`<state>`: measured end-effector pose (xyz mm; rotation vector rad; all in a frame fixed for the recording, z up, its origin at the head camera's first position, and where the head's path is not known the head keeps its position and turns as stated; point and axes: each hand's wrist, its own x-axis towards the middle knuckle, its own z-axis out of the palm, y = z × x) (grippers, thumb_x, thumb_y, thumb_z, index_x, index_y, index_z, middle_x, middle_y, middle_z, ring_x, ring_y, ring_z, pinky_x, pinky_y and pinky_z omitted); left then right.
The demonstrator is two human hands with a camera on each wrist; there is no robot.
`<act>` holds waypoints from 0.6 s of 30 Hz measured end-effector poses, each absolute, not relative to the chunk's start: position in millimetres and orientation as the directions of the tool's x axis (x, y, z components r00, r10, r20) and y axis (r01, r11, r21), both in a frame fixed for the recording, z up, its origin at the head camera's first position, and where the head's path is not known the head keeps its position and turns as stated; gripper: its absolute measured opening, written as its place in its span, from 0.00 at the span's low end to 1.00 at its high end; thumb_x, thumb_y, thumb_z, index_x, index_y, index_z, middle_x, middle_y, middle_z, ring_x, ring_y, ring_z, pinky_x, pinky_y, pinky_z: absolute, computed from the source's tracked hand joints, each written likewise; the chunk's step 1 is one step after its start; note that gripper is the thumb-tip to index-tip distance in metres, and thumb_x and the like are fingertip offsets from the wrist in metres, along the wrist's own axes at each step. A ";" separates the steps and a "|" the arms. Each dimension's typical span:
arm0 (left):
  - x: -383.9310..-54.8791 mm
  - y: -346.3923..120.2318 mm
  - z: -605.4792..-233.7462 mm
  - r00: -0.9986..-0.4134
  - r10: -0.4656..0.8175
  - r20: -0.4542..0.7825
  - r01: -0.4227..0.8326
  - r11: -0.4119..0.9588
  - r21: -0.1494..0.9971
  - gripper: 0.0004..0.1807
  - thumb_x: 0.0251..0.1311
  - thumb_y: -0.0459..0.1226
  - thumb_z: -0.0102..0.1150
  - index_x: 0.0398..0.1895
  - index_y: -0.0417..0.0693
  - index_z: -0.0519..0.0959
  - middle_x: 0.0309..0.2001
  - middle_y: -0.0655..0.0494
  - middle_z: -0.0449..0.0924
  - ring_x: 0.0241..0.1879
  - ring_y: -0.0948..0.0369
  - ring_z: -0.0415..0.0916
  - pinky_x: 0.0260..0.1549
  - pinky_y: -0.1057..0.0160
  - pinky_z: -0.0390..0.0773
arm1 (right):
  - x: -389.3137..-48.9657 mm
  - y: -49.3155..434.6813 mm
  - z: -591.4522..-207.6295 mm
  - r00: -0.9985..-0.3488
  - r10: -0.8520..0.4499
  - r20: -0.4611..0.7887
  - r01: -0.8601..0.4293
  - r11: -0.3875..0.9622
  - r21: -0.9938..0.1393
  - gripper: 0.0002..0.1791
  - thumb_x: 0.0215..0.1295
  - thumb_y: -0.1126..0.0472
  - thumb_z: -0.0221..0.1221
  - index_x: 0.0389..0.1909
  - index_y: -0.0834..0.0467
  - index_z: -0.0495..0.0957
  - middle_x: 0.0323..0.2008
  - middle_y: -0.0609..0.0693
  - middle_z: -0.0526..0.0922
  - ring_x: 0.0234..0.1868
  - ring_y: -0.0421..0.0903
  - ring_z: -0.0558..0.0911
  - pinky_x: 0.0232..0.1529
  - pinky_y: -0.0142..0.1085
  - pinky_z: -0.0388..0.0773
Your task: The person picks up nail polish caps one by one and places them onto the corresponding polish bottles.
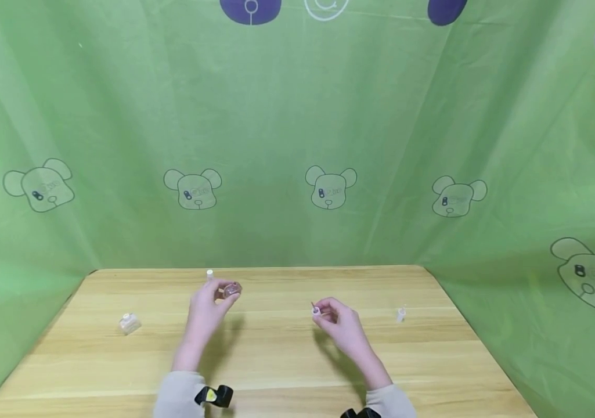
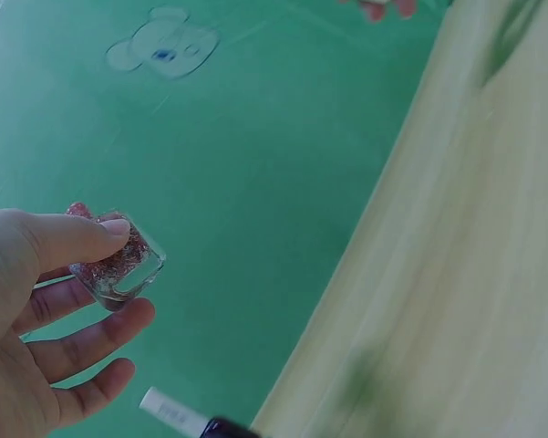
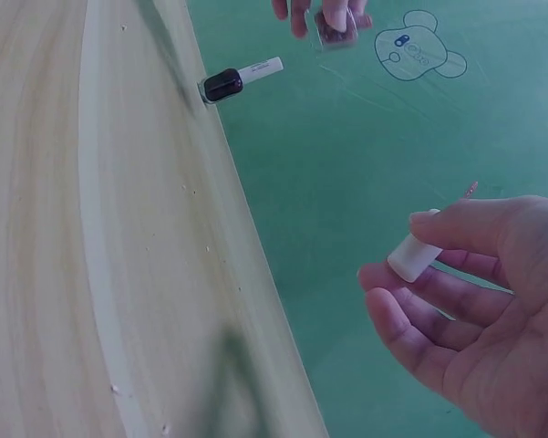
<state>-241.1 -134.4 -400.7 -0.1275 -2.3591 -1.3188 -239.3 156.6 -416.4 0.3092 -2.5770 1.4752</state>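
In the head view my left hand (image 1: 207, 305) is raised over the left half of the table. It pinches a small clear nail polish bottle (image 2: 118, 265) with reddish glitter inside, thumb on one face and fingers behind; its neck has no cap on it. Over the right half, my right hand (image 1: 343, 326) holds a white nail polish cap (image 3: 414, 258) between thumb and fingers. The thin brush (image 3: 470, 190) of this cap sticks out past the thumb, tinted reddish. A wide gap separates bottle and cap.
A dark nail polish bottle (image 3: 223, 85) with a white cap stands at the table's back edge, behind my left hand. A clear bottle (image 1: 130, 324) with a white top lies at the left. Toward the right is a small white cap (image 1: 401, 314). Green cloth (image 1: 276, 232) hangs around the wooden table (image 1: 276, 371).
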 end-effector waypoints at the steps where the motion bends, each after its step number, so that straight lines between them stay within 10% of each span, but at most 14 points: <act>1: -241.1 -130.4 -401.4 -0.904 -0.117 0.412 0.288 0.545 0.788 0.15 0.52 0.33 0.70 0.44 0.41 0.81 0.42 0.45 0.84 0.38 0.52 0.83 0.41 0.56 0.85 | -238.6 156.1 -415.4 -0.965 -0.099 0.241 -0.258 0.499 -0.828 0.09 0.57 0.68 0.66 0.39 0.57 0.81 0.36 0.50 0.87 0.36 0.42 0.84 0.41 0.26 0.82; 18: -236.4 -82.3 -411.2 -0.904 0.054 0.423 0.372 0.584 0.721 0.13 0.54 0.36 0.69 0.43 0.45 0.81 0.40 0.52 0.83 0.39 0.58 0.80 0.40 0.55 0.84 | -232.1 150.5 -405.8 -0.913 -0.154 0.379 -0.395 0.574 -0.717 0.10 0.55 0.68 0.68 0.37 0.54 0.82 0.33 0.46 0.86 0.35 0.41 0.83 0.35 0.27 0.81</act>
